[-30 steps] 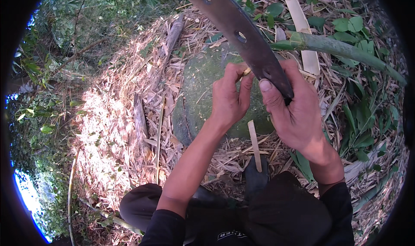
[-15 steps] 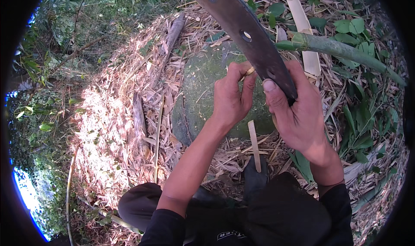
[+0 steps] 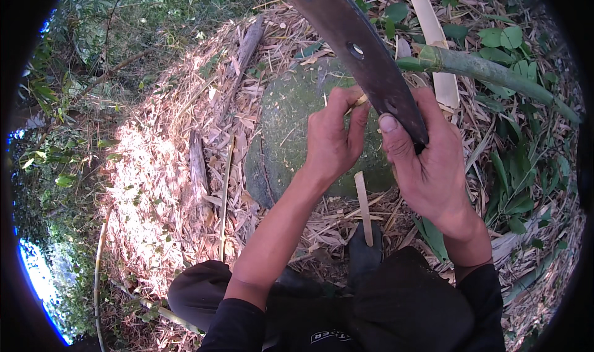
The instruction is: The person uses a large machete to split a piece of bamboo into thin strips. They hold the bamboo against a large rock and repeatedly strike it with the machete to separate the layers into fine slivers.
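Note:
My right hand [image 3: 427,160] grips the lower end of a long dark metal blade [image 3: 352,45] with several holes through it. The thumb presses on its face, while the fingers lie mostly hidden behind. From there the blade slants up and leftward out of view. Close to its left edge, my left hand [image 3: 337,132] is closed in a pinch on a small pale strip of bamboo [image 3: 361,100], most of which is hidden. Both hands are above a broad, mossy green rock [image 3: 288,147] dotted with pale chips.
A green bamboo pole [image 3: 495,73] crosses the upper right, beside a split pale bamboo piece [image 3: 442,82]. One flat strip [image 3: 364,209] leans between the rock and my dark boot [image 3: 365,253]. Dry leaf litter [image 3: 154,197], a weathered stick [image 3: 199,172] and green plants [image 3: 513,185] surround the rock.
The blade has shifted slightly right and down along with my right hand. My left hand keeps its pinch in nearly the same place.

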Motion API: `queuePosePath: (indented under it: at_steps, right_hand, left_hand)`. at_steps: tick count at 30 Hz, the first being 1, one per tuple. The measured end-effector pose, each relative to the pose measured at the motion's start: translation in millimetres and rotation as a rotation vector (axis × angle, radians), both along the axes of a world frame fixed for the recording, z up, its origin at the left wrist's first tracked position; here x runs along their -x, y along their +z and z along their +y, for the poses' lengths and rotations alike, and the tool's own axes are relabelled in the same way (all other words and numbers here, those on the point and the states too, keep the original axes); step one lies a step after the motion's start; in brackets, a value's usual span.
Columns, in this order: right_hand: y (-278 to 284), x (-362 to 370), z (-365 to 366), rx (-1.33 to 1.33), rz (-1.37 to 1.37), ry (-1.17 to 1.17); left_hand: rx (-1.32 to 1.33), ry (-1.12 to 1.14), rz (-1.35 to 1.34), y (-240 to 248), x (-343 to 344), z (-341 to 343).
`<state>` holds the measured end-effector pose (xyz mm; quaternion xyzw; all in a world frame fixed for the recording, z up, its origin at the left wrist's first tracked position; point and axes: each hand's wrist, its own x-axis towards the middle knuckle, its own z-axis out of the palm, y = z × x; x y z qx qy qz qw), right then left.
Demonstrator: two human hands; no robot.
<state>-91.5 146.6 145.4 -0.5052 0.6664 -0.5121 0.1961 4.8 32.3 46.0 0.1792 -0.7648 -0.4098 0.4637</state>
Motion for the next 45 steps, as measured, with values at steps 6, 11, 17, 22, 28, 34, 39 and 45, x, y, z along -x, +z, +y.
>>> queuePosePath:
  at_steps: [6,11,17,22,28,34,39,45]
  right_hand:
    - [8.2,-4.2,0.7,-0.034,0.135,-0.061]
    - [20.6,-1.3,2.0,-0.115,0.113,-0.063]
    - [19.8,-1.7,4.8,-0.146,0.02,-0.085]
    - [18.8,-5.2,6.3,-0.069,0.051,-0.12]
    - [19.1,-2.9,6.7,-0.124,0.076,-0.099]
    - [23.0,-2.1,11.3,-0.11,0.021,-0.1]
    - [9.0,2.8,7.5,-0.256,0.161,-0.055]
    - [-17.7,4.3,11.8,-0.238,0.049,-0.096]
  left_hand:
    - [-0.046,-0.011,-0.177,7.0,-1.4,6.8]
    - [0.106,0.102,-0.037,1.7,7.2,3.1]
    - [0.111,0.144,-0.414,9.7,-6.5,1.3]
    - [0.054,0.147,-0.412,17.1,-3.1,7.7]
    - [0.083,0.182,-0.298,18.4,-4.9,7.0]
    - [0.148,0.185,-0.304,14.4,-8.8,8.6]
    - [0.137,0.148,-0.425,7.3,-11.2,10.8]
    - [0.082,0.143,-0.318,-18.4,-15.1,5.5]
